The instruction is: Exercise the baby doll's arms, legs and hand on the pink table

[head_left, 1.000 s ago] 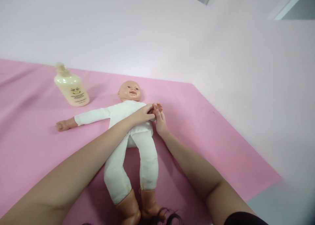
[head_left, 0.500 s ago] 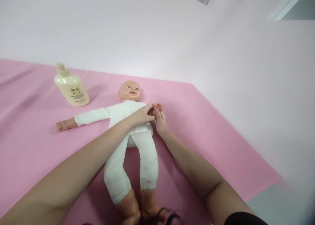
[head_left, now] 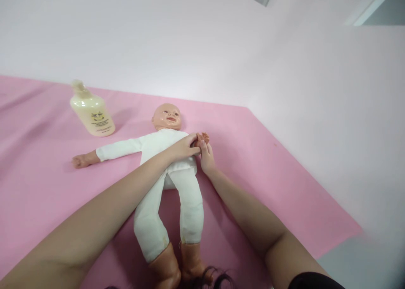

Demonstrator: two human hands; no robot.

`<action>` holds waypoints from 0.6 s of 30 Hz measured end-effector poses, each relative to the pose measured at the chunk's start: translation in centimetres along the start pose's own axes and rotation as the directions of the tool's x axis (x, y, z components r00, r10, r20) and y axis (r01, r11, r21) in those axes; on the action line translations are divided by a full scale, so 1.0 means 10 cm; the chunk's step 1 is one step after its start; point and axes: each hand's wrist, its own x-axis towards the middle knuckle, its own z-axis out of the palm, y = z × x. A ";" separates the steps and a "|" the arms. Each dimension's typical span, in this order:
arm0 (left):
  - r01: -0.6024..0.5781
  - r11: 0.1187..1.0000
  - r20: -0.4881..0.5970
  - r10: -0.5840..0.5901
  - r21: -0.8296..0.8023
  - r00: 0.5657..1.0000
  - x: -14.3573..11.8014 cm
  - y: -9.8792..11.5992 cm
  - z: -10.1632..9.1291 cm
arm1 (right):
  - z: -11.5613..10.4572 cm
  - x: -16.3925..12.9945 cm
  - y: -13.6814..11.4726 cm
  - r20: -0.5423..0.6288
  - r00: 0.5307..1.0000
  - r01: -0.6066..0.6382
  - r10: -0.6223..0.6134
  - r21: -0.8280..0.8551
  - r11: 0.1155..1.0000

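On the far left of the pink cloth-covered table (head_left: 38,171) I see a cream-yellow plastic lotion bottle (head_left: 92,114) with a pump cap, standing tilted in my view and well apart from everything I handle. Next comes the plastic baby doll in a white cloth bodysuit (head_left: 164,154), lying on its back with its head (head_left: 167,117) toward the pale wall (head_left: 190,40), one sleeved arm stretched out leftward and its bare fist (head_left: 79,160) resting on the cloth, its tan feet near my lower edge. My left hand (head_left: 182,148) reaches across the doll's chest, fingers curled over the doll's other small hand (head_left: 202,138) at the doll's right-hand side. My right hand (head_left: 206,159) comes up just beside it from below, fingers closed about that same small hand, so both grip it together, touching each other. Further right lies only bare pink cloth, then the grey floor (head_left: 363,255).
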 end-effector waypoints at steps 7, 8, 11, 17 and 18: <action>0.012 1.000 0.007 -0.012 -0.001 1.000 0.01 -0.02 -0.01 | 0.00 -0.01 -0.02 0.015 1.000 0.002 -0.002 -0.011 1.000; 0.013 1.000 0.010 -0.013 0.003 1.000 0.01 -0.02 -0.01 | 0.00 -0.01 -0.02 0.016 1.000 0.003 -0.002 -0.012 1.000; 0.008 1.000 0.012 -0.008 0.019 1.000 0.01 -0.02 -0.02 | 0.00 0.00 -0.02 0.009 1.000 0.004 -0.004 -0.006 1.000; -0.003 0.999 0.013 0.003 0.045 1.000 0.01 -0.02 -0.02 | 0.00 0.00 -0.01 -0.005 1.000 0.001 -0.001 0.006 1.000; -0.004 0.999 0.013 0.003 0.047 1.000 0.01 -0.03 -0.02 | 0.00 0.00 -0.01 -0.007 1.000 -0.005 0.005 0.006 1.000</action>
